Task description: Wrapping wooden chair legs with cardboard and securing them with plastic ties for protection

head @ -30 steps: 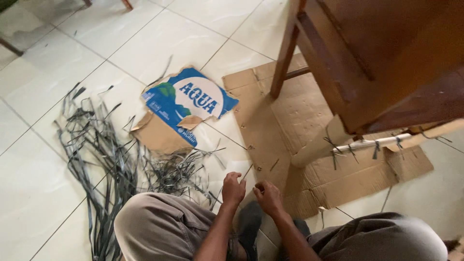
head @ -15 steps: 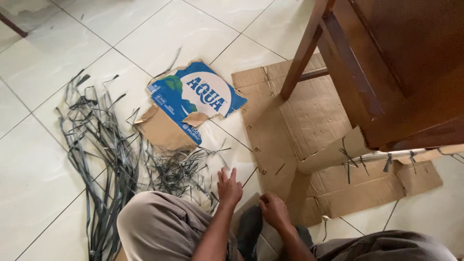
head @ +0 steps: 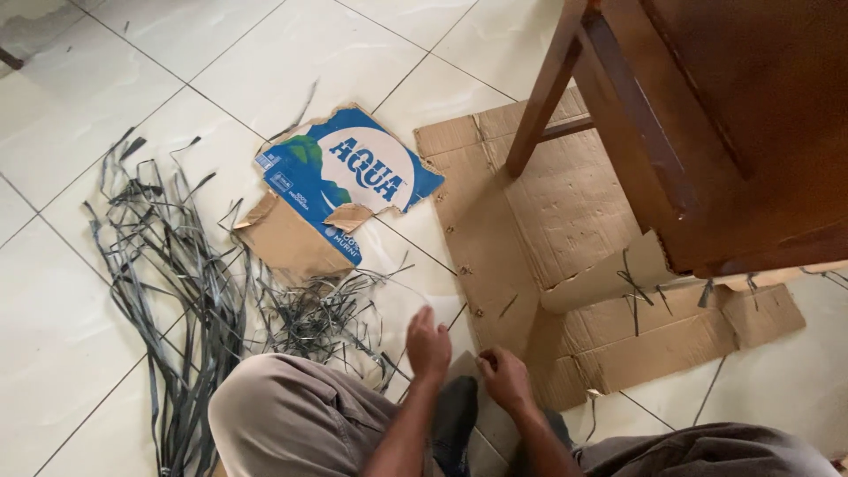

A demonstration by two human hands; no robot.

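I sit on a tiled floor with my knees in view. My left hand point(head: 428, 342) hovers just above the floor, fingers loosely together, beside a heap of short dark plastic strips point(head: 322, 318). My right hand point(head: 505, 377) is curled at the near edge of a flattened brown cardboard sheet point(head: 495, 230); whether it pinches anything is hidden. A small cardboard flap point(head: 459, 364) lies between the two hands.
Long grey strips point(head: 168, 256) spread over the tiles at left. A torn blue-and-white printed cardboard piece point(head: 344, 181) lies beyond them. A dark wooden chair point(head: 698, 132) stands on the cardboard at right, with strips tied under its seat point(head: 636, 296).
My left hand went from gripping a thin strip to lying flat on the floor, then lifted. My right hand stayed at the cardboard edge. The view shifted slightly.
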